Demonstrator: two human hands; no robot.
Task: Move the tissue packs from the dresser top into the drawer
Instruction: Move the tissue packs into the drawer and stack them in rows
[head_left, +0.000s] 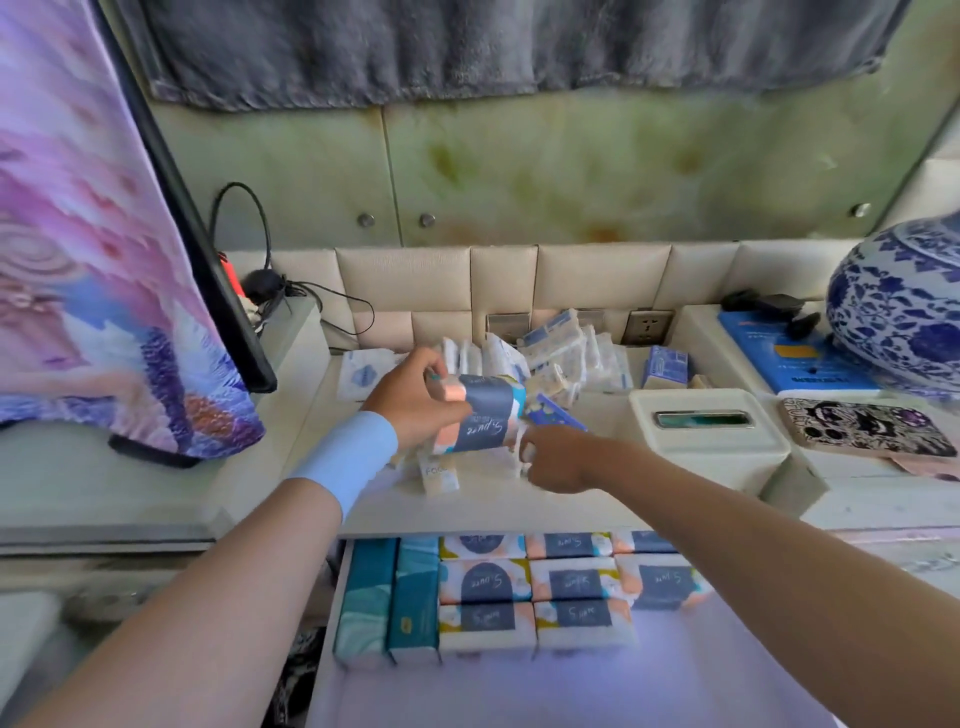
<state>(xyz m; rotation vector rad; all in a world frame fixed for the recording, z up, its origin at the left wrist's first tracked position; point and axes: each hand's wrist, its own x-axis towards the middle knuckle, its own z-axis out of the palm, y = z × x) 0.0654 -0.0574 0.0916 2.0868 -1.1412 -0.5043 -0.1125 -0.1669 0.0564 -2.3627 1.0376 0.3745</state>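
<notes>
1. Left hand (415, 410) fingers grip soft plastic-wrapped orange-white tissue pack (483, 415), navy label "S.pure", over cream desk (498, 506).
2. Right hand (556, 460) at its 4 o'clock; grip unclear, blurred.
3. Open drawer (675, 691) at 6 o'clock: rows of "S.pure" packs (574, 582), two teal packs (387, 597) at 9 o'clock.

Eight navy-labelled tissue packs (574, 581) and two teal packs (363, 597) in the drawer (623, 693), one vase (898, 312), one phone (867, 428).

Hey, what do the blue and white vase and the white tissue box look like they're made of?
vase: likely glazed porcelain, glossy, with a painted blue floral pattern.
tissue box: probably matte plastic, judging by its smooth moulded rounded edges, though this is less certain.
</notes>
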